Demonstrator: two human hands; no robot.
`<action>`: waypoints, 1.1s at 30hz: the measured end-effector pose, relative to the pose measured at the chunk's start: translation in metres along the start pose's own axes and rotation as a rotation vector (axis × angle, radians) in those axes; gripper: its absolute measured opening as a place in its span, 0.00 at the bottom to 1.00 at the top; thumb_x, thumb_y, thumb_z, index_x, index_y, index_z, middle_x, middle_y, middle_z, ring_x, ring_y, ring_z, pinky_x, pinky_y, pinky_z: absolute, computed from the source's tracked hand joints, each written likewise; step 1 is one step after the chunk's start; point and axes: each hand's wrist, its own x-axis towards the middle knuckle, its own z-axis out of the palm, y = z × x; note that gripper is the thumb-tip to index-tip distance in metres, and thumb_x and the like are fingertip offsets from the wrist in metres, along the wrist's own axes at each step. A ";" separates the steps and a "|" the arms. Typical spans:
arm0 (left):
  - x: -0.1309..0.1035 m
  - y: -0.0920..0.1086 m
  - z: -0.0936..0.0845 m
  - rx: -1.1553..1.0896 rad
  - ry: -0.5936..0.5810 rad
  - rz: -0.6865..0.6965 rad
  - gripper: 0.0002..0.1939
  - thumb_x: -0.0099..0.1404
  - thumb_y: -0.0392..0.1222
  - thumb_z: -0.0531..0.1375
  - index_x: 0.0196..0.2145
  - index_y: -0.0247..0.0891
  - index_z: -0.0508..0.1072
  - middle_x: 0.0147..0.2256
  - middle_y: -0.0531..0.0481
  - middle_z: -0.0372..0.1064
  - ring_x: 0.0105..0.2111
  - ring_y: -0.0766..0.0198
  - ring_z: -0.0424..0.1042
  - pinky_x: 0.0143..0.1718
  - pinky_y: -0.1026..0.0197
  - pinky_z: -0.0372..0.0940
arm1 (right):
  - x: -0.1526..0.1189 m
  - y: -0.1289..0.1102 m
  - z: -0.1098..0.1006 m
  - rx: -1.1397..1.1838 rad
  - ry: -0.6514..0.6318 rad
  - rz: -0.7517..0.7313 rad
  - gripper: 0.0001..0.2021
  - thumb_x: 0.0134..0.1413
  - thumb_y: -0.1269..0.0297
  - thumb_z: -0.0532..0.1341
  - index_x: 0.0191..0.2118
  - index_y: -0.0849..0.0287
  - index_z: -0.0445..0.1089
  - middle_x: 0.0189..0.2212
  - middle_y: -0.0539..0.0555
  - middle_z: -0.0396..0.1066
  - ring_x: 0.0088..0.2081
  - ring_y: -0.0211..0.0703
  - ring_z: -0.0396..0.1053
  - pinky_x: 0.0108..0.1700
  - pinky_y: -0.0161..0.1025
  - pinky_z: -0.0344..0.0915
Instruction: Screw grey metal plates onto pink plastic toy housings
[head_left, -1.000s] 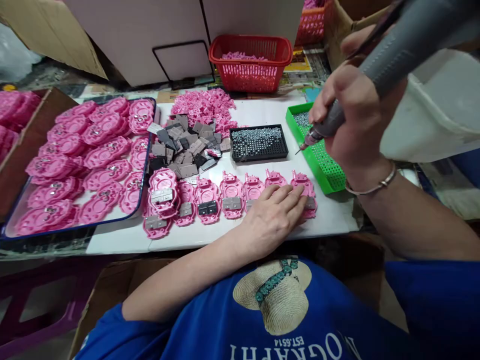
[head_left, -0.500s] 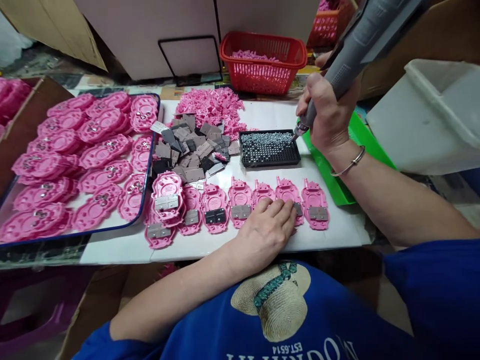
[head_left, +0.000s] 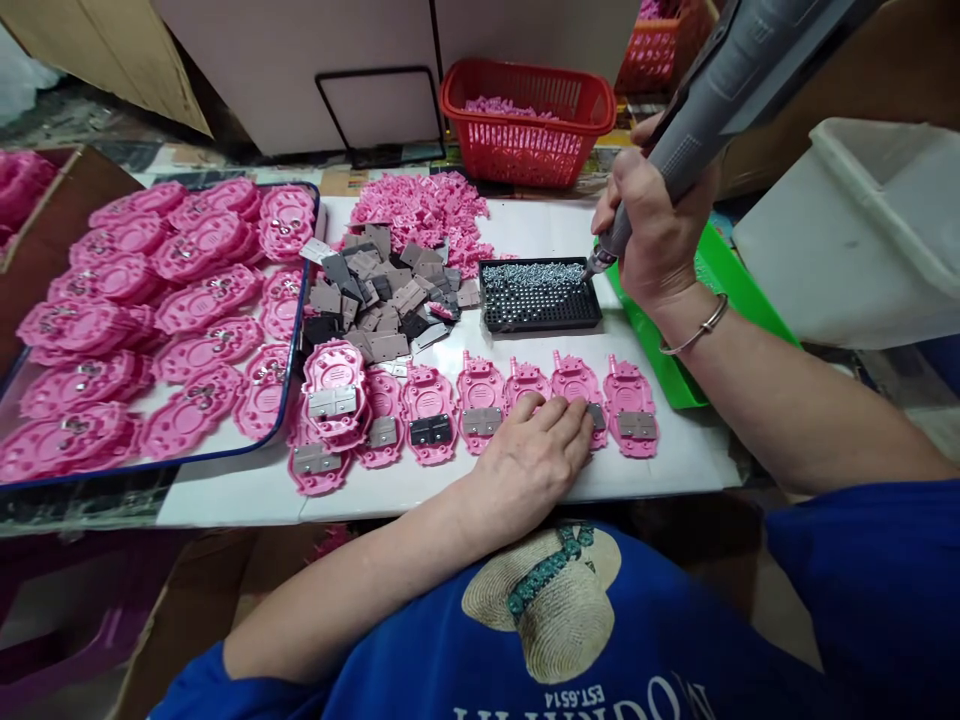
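Note:
My right hand (head_left: 660, 220) is wrapped around a grey electric screwdriver (head_left: 686, 150), tilted with its tip down at the right edge of the screws in a black perforated tray (head_left: 541, 312). Small silver screws (head_left: 532, 274) lie along the tray's far side. My left hand (head_left: 536, 450) rests flat, fingers stretched over two pink plastic housings in a row; it partly hides a pink housing (head_left: 527, 383) and a neighbouring pink housing (head_left: 574, 378). At the row's right end, another pink housing (head_left: 630, 390) carries a grey plate (head_left: 636, 426).
A blue-rimmed tray (head_left: 289, 400) of stacked pink housings stands at left. Behind the row lie loose grey plates (head_left: 382, 300) and a heap of small pink parts (head_left: 424, 210). A red basket (head_left: 529, 145) stands at the back, a green tray (head_left: 675, 375) and a whitish bin (head_left: 840, 240) at right.
Almost nothing differs. The screwdriver's tip stays at the screw tray and my left hand keeps its place; the view has shifted very slightly.

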 end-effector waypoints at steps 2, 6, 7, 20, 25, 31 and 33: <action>0.000 0.000 0.001 -0.002 0.001 0.001 0.16 0.73 0.35 0.50 0.53 0.29 0.69 0.55 0.38 0.69 0.50 0.57 0.69 0.49 0.52 0.63 | -0.002 -0.001 0.000 0.006 -0.002 -0.005 0.26 0.38 0.38 0.67 0.37 0.48 0.58 0.21 0.42 0.59 0.16 0.32 0.55 0.20 0.38 0.51; -0.001 0.000 0.003 -0.010 0.015 -0.001 0.15 0.73 0.35 0.50 0.53 0.29 0.69 0.55 0.38 0.69 0.50 0.56 0.69 0.49 0.51 0.63 | -0.003 -0.001 -0.002 -0.087 -0.011 -0.003 0.28 0.41 0.33 0.62 0.39 0.47 0.58 0.23 0.43 0.61 0.18 0.32 0.54 0.21 0.38 0.53; -0.001 0.000 0.003 -0.013 0.019 -0.001 0.15 0.73 0.35 0.51 0.53 0.29 0.69 0.55 0.38 0.69 0.50 0.56 0.70 0.49 0.51 0.63 | -0.003 0.000 -0.003 -0.130 -0.013 -0.003 0.27 0.43 0.33 0.60 0.40 0.46 0.57 0.25 0.44 0.61 0.19 0.32 0.53 0.22 0.38 0.53; 0.000 -0.001 0.001 0.004 -0.018 0.010 0.17 0.71 0.32 0.50 0.55 0.26 0.68 0.55 0.37 0.69 0.48 0.55 0.69 0.48 0.51 0.63 | -0.046 -0.082 0.001 0.122 -0.133 0.109 0.12 0.49 0.57 0.64 0.40 0.49 0.66 0.24 0.46 0.60 0.20 0.34 0.59 0.21 0.38 0.52; 0.001 -0.001 0.001 0.006 -0.029 0.013 0.17 0.71 0.33 0.50 0.55 0.27 0.67 0.56 0.36 0.68 0.49 0.54 0.69 0.49 0.51 0.62 | -0.068 -0.083 -0.001 0.211 -0.188 0.097 0.14 0.45 0.58 0.68 0.39 0.51 0.67 0.20 0.44 0.60 0.17 0.32 0.58 0.18 0.37 0.52; 0.001 -0.002 -0.003 0.012 -0.072 0.009 0.16 0.72 0.33 0.49 0.55 0.29 0.67 0.56 0.38 0.68 0.50 0.56 0.68 0.50 0.51 0.62 | -0.068 -0.070 -0.001 0.171 -0.184 0.074 0.19 0.45 0.53 0.68 0.41 0.51 0.63 0.20 0.43 0.59 0.16 0.30 0.55 0.18 0.33 0.54; 0.001 -0.002 -0.003 0.008 -0.063 0.009 0.16 0.72 0.33 0.50 0.55 0.28 0.67 0.56 0.37 0.68 0.50 0.56 0.68 0.49 0.51 0.62 | -0.070 -0.068 -0.002 0.123 -0.204 0.089 0.20 0.46 0.50 0.67 0.42 0.50 0.62 0.20 0.43 0.59 0.16 0.30 0.55 0.18 0.33 0.54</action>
